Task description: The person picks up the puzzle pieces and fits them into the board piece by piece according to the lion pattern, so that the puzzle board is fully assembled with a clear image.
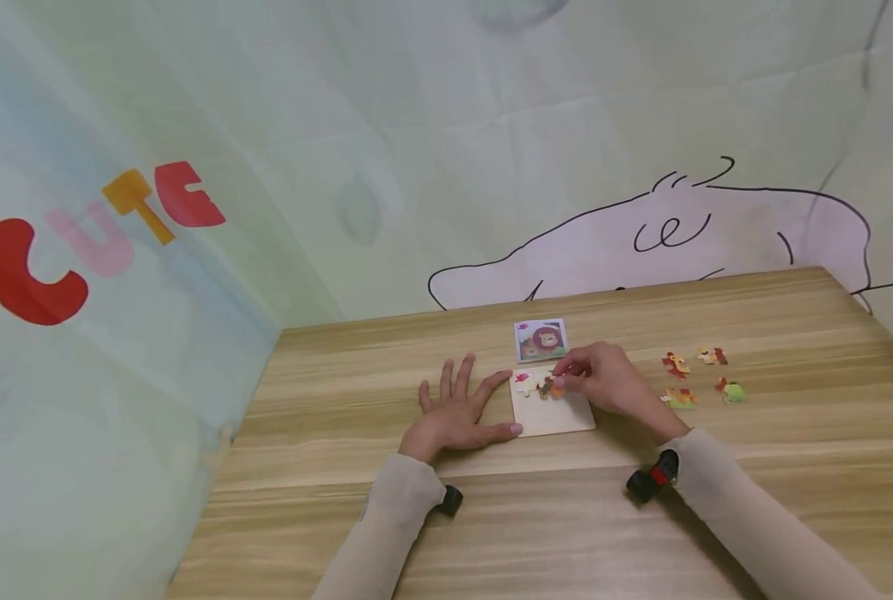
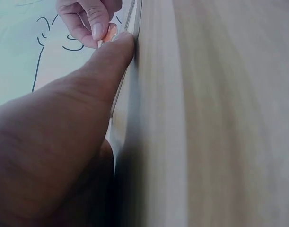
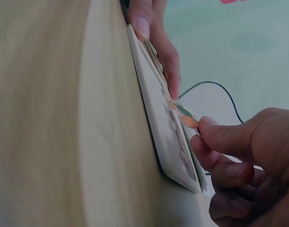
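Note:
A pale square puzzle board (image 1: pixel 555 419) lies flat on the table, with several joined pieces (image 1: pixel 542 387) along its upper part. My right hand (image 1: pixel 606 379) pinches an orange and green puzzle piece (image 3: pixel 189 121) between thumb and fingertips at the top right of the board. In the right wrist view that piece is tilted against the board's surface. My left hand (image 1: pixel 457 414) lies with fingers spread, its thumb and index finger touching the board's left edge. The right fingers partly hide the joined pieces in the head view.
Just behind the board lies a lion picture card (image 1: pixel 541 340). To the right are several loose puzzle pieces (image 1: pixel 679 398) on the wooden table (image 1: pixel 326 433). A printed curtain (image 1: pixel 386 167) hangs behind the table. Dark wrist cameras (image 1: pixel 645 485) sit at both sleeves.

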`<action>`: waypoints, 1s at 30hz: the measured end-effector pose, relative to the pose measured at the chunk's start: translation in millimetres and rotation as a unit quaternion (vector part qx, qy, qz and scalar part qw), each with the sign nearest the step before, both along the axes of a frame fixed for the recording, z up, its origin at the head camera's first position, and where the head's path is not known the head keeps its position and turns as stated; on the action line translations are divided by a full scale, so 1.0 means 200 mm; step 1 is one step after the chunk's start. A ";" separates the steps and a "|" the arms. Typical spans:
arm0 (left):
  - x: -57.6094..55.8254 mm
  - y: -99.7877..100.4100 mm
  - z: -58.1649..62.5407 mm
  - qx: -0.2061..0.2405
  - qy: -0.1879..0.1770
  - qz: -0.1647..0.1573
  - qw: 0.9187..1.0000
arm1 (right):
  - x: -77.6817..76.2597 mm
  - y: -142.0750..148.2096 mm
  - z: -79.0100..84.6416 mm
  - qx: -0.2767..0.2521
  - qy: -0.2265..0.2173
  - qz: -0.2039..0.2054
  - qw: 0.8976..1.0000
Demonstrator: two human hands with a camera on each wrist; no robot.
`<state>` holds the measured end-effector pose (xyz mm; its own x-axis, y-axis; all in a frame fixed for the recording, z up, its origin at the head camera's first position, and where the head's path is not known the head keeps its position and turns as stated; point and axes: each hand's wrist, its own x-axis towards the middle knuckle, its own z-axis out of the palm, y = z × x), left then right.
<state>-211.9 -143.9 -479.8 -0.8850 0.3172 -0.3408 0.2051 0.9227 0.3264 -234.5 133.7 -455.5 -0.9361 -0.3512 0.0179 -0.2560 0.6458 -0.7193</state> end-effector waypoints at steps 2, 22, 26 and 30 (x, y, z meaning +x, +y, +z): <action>0.00 0.00 0.00 -0.001 0.000 0.000 1.000 | 0.01 -0.02 -0.01 -0.003 -0.006 0.001 1.000; 0.01 -0.01 0.01 0.001 -0.001 0.004 1.000 | 0.08 -0.17 -0.04 0.013 0.029 -0.018 0.999; 0.01 -0.01 0.00 -0.003 0.005 0.002 1.000 | 0.09 -0.18 -0.04 0.025 0.036 -0.021 0.999; 0.01 0.00 0.00 -0.006 0.006 0.003 1.000 | 0.10 -0.19 -0.04 0.034 0.033 -0.022 0.999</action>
<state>-210.3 -143.8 -479.7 -0.8911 0.3074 -0.3339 0.2026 0.9278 0.3134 -215.5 95.4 -464.1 -0.9482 -0.3123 0.0581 -0.2722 0.7045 -0.6555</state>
